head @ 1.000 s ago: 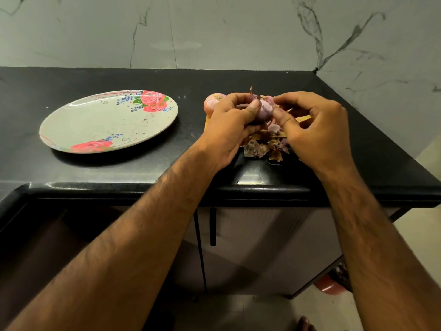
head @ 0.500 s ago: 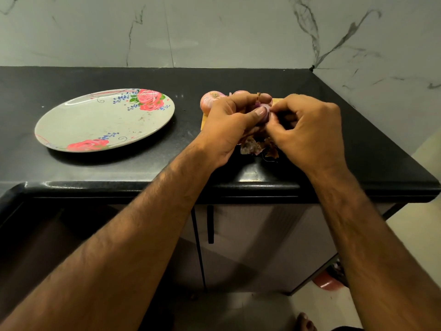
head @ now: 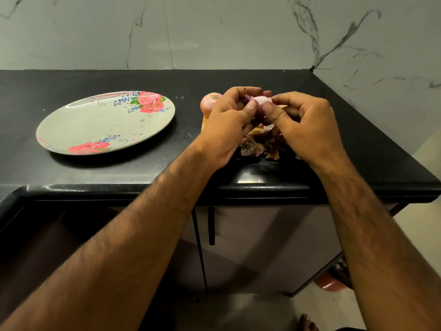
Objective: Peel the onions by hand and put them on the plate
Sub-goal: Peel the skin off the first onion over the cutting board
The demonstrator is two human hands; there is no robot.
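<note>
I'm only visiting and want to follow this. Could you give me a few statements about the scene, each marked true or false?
1. The left hand and the right hand both grip one onion. True.
2. A peeled onion already lies on the plate. False: the plate holds no onion.
3. A second onion sits on the counter beside the left hand. True.
4. The loose skins are heaped on the plate. False: they lie under the hands.
</note>
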